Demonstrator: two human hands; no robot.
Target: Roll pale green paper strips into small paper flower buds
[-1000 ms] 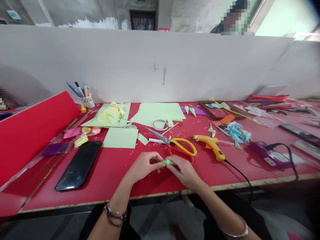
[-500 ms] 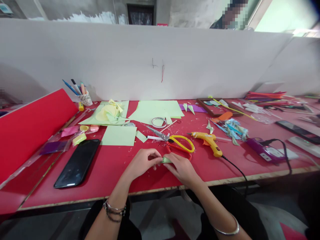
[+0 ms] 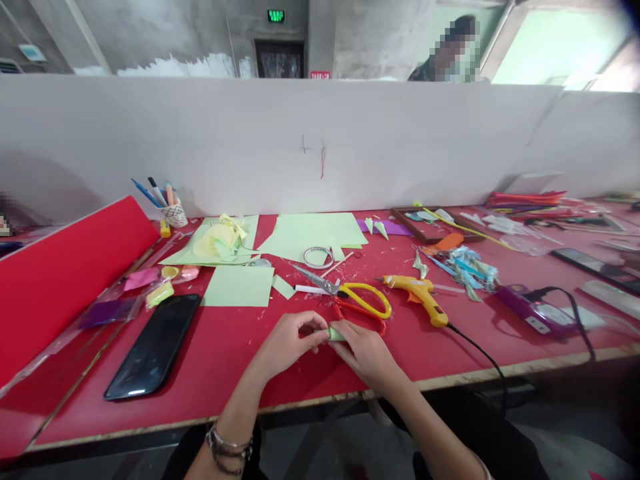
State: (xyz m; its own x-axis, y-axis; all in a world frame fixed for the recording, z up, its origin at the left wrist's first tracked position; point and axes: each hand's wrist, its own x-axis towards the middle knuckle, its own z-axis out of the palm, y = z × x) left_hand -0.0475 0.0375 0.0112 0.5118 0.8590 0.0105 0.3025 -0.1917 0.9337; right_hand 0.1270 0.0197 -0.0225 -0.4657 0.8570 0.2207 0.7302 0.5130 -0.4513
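Note:
Between my hands is a small piece of light green paper [image 3: 337, 335], mostly covered by my fingers, so its exact form is hard to make out. My right hand [image 3: 367, 347] is closed on it from the right. From the other side, the pinched fingertips of my left hand [image 3: 295, 339] meet its left end. Just beyond lie scissors [image 3: 364, 299] with yellow and red handles, a white pen [image 3: 310, 289] under the blades. A yellow hot glue gun [image 3: 417, 293] rests to the right of the scissors. Green paper sheets [image 3: 237, 287] are spread behind my left hand.
A black phone [image 3: 155, 347] lies at the left near a slanted red board [image 3: 70, 287]. A tape roll [image 3: 319, 257] sits behind the scissors. To the right are blue tassels [image 3: 467, 267], a purple power strip [image 3: 533, 312] with a cord, and a wooden tray [image 3: 400, 220]. A white partition [image 3: 225, 147] stands behind.
The view has tipped up a little, so everything sits lower in the picture. My hands keep hold of the green paper, with barely any shift of the fingers.

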